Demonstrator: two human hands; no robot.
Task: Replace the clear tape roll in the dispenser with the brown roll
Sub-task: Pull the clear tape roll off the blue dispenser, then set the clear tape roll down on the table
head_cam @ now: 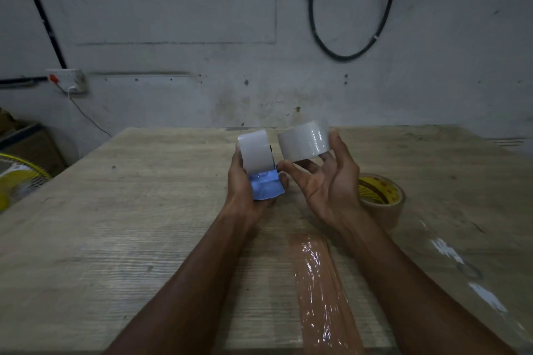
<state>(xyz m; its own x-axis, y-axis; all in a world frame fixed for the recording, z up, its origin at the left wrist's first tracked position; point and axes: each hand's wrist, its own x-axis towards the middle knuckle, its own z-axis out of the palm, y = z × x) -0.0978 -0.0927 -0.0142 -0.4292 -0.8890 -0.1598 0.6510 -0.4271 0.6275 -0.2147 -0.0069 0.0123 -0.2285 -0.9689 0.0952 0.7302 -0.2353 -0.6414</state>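
Above the middle of the wooden table [144, 239], a blue tape dispenser [266, 186] is held upright in the left hand [245, 184], whose fingers are wrapped closed around its body; a whitish curved part, seemingly the dispenser's hub or guard, rises from the top of it, though this cannot be told for certain. Just beside it, the clear tape roll [304, 141] is held in the right hand [326, 181], pinched between the thumb below and the fingertips at its far edge, with the palm turned upward. The roll appears to be free of the dispenser, so the removal step is judged to be done or all but done. The brown roll [380, 196] lies flat on the table, close behind the right wrist and untouched. For the next move, the clear roll would need to be set down well clear of the work, the brown roll picked up, and its core lined up with the hub before being pressed on.
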